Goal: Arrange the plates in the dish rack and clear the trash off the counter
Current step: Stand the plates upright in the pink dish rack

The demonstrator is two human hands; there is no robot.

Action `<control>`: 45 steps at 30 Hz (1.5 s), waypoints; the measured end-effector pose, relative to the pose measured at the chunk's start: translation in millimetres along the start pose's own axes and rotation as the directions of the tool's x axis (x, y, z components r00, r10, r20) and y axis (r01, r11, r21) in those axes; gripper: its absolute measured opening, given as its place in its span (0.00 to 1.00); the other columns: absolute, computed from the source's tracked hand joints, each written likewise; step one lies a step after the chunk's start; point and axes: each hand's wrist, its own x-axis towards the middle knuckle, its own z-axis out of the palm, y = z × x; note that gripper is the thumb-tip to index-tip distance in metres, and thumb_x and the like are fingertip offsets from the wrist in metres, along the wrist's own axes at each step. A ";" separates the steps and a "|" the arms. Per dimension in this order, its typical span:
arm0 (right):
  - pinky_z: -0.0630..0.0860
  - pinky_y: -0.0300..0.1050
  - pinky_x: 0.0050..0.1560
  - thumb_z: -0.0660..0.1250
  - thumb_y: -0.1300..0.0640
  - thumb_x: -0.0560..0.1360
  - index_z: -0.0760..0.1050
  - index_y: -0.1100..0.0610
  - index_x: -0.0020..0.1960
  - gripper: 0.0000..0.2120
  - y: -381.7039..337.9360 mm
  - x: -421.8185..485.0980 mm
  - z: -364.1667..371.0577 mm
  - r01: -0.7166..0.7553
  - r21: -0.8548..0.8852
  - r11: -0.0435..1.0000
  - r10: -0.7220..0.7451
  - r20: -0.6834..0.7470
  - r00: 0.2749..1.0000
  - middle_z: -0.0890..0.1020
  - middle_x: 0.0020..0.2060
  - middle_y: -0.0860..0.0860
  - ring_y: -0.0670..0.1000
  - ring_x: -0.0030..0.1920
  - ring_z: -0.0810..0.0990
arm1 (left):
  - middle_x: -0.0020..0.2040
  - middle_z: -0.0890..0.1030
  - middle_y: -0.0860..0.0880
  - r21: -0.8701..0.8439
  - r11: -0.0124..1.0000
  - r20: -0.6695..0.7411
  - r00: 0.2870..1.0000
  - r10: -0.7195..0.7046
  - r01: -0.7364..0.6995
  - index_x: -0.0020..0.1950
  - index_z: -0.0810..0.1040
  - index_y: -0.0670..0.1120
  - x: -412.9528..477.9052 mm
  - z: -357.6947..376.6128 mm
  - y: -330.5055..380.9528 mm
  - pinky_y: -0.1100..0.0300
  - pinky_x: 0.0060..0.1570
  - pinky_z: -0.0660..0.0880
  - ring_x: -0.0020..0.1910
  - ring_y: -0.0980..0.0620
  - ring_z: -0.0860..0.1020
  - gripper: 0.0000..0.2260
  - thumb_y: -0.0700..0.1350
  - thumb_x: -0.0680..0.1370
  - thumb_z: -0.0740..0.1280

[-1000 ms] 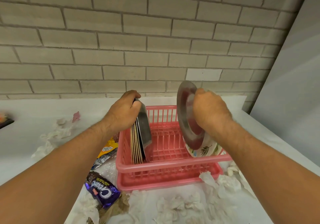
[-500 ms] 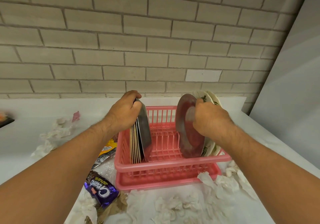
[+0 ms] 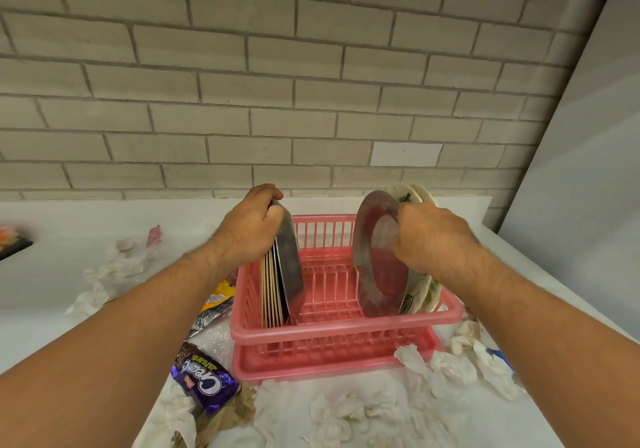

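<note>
- While both hands are at the dish rack, the left hand (image 3: 249, 225) has its fingers curled over the top rims of a stack of plates (image 3: 277, 284), which stands on edge against the rack's left wall.
- The right hand (image 3: 433, 239) grips the upper rim of a steel plate (image 3: 377, 260), fingers bent round it; whether they also catch the patterned plates (image 3: 417, 295) just behind it, I cannot tell.
- That steel plate stands nearly upright at the right end of the dish rack (image 3: 332, 331), touching the patterned plates, which lean toward the right wall.
- The slots in the middle of the rack, between the two groups, hold nothing.
- The rack sits in a matching drip tray (image 3: 329, 364) on the counter (image 3: 52, 295), toward its back edge.
- Judged from this, the plate step is nearly finished: every plate in view is inside the rack, and the hands seem to be steadying them.
- Next, each hand would need to let go gently, checking that neither group tips into the open middle.
- The trash step looks untouched: crumpled tissues (image 3: 446, 371) lie along the counter's front edge, and a purple biscuit wrapper (image 3: 204, 380) and a yellow packet (image 3: 220, 295) lie beside the rack's left side.
- Clearing them calls for gathering light, loose scraps from both sides of the rack.
</note>
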 end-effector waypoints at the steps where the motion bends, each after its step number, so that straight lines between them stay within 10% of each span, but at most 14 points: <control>1: 0.71 0.45 0.35 0.62 0.59 0.78 0.75 0.57 0.52 0.06 0.8 -0.2 -0.6 0.005 -0.007 1.000 -0.005 -0.015 1.000 0.71 0.34 0.49 0.53 0.39 0.75 | 0.67 0.71 0.50 -0.006 1.000 0.001 1.000 0.000 0.000 0.67 0.70 0.47 -0.6 0.4 -0.2 0.63 0.56 0.63 0.58 0.59 0.66 0.17 0.43 0.79 0.53; 5: 0.64 0.42 0.30 0.60 0.48 0.78 0.72 0.53 0.46 0.09 1.6 1.0 -6.2 0.046 0.036 0.998 -0.041 -0.140 0.989 0.70 0.34 0.47 0.47 0.34 0.69 | 0.66 0.71 0.52 -0.070 0.997 0.009 1.000 -0.030 0.031 0.70 0.66 0.49 -3.2 2.2 0.3 0.62 0.55 0.63 0.58 0.58 0.67 0.19 0.45 0.79 0.54; 10: 0.77 0.47 0.46 0.58 0.36 0.75 0.78 0.49 0.57 0.21 -31.8 -3.6 3.6 0.283 0.274 0.919 -0.221 -0.234 0.947 0.81 0.46 0.49 0.51 0.44 0.77 | 0.51 0.77 0.52 -0.139 0.987 0.021 0.996 -0.083 0.085 0.70 0.62 0.51 -4.3 4.2 3.0 0.62 0.40 0.68 0.46 0.55 0.75 0.20 0.48 0.78 0.54; 23: 0.67 0.39 0.50 0.63 0.42 0.75 0.68 0.49 0.69 0.25 -80.9 -24.4 67.2 0.438 0.592 0.677 -0.382 -0.226 0.896 0.76 0.61 0.47 0.48 0.58 0.73 | 0.44 0.76 0.53 -0.186 0.981 0.017 0.998 -0.060 0.062 0.64 0.67 0.52 -4.0 3.9 3.4 0.60 0.37 0.68 0.43 0.56 0.75 0.14 0.47 0.78 0.56; 35: 0.70 0.45 0.31 0.57 0.53 0.72 0.65 0.53 0.60 0.16 -99.3 -28.9 59.1 0.294 0.568 0.769 -0.247 -0.161 0.956 0.75 0.37 0.49 0.51 0.36 0.75 | 0.67 0.72 0.51 -0.200 0.979 0.045 0.998 -0.043 0.052 0.72 0.63 0.52 -3.4 8.1 3.5 0.54 0.61 0.70 0.63 0.52 0.71 0.20 0.53 0.81 0.54; 45: 0.60 0.45 0.28 0.55 0.55 0.77 0.60 0.56 0.58 0.12 -107.4 -9.1 60.7 0.214 0.410 0.886 -0.133 -0.218 0.967 0.66 0.34 0.49 0.52 0.31 0.66 | 0.56 0.76 0.54 -0.191 0.981 0.012 0.999 -0.037 0.038 0.69 0.66 0.53 -4.7 3.8 -1.7 0.58 0.50 0.71 0.54 0.54 0.74 0.17 0.52 0.80 0.55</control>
